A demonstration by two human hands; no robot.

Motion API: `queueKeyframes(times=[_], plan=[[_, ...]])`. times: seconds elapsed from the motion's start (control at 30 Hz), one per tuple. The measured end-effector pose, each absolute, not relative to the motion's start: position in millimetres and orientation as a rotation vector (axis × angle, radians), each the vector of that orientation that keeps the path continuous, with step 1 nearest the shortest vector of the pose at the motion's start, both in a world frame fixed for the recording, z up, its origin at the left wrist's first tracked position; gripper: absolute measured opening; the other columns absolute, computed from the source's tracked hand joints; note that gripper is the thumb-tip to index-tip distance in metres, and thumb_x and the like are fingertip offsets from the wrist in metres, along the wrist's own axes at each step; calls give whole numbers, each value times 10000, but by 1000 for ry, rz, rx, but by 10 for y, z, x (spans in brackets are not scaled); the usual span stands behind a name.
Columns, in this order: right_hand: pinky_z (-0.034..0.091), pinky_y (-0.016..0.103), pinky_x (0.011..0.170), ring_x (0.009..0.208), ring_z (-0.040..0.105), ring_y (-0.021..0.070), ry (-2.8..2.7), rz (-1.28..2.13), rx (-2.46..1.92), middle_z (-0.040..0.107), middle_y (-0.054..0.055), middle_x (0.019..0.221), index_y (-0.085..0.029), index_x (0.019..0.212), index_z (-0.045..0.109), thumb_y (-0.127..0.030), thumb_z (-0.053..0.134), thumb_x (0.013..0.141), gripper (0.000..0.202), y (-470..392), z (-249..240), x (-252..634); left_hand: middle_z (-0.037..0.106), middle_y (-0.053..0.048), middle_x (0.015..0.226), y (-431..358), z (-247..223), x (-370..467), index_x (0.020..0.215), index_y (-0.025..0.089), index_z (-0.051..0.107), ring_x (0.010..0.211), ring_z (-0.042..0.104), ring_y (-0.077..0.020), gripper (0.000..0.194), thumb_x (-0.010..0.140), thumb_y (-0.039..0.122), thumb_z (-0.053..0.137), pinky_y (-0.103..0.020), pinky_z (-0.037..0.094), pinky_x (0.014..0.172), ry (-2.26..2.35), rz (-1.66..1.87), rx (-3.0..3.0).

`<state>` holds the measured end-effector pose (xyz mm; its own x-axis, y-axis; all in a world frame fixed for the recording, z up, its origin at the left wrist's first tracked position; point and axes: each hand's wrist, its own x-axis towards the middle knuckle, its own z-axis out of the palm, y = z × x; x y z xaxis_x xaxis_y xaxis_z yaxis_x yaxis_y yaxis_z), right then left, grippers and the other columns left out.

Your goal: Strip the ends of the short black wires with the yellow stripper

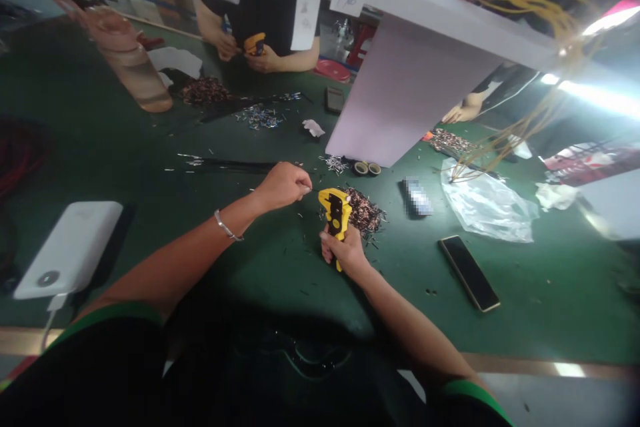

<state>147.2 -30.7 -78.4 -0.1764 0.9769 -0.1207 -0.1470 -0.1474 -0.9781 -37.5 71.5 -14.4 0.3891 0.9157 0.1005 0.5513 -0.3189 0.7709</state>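
Note:
Yellow-and-black wire strippers stand upright in my right hand, its fingers wrapped round the handles. Just left of their jaws, my left hand is closed in a pinch. A thin dark wire end shows between its fingertips and the tool; most of that wire is hidden. Behind the left wrist lies a bundle of black wires with pale ends. Beside the strippers on the right sits a heap of copper-and-black wire scraps.
A white power bank lies left, a phone right. Beyond are a clear plastic bag, two tape rolls and a bottle. A pale panel hangs from the shelf. A co-worker's hands hold similar strippers opposite.

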Motion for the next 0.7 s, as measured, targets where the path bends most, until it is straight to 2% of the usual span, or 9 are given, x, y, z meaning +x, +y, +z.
queueKeyframes(times=[0.4,0.7], plan=[[368,199,302,280,412,73,-1142,1419,-1094,496,-97,399,-195,742,478,-378,718,734,302,-299,-860,1488,632,-5,493,682,-188,-310,697,131,731,472,521,-97,169,699,196,574,-236,407,541,1270,728,1960],[399,221,317,307,434,88,-1067,1505,-1054,499,-89,420,-198,737,491,-357,742,708,299,-309,-832,1548,614,-2,509,659,-193,-336,699,158,731,527,540,-122,163,699,189,571,-271,387,583,1297,798,2032]])
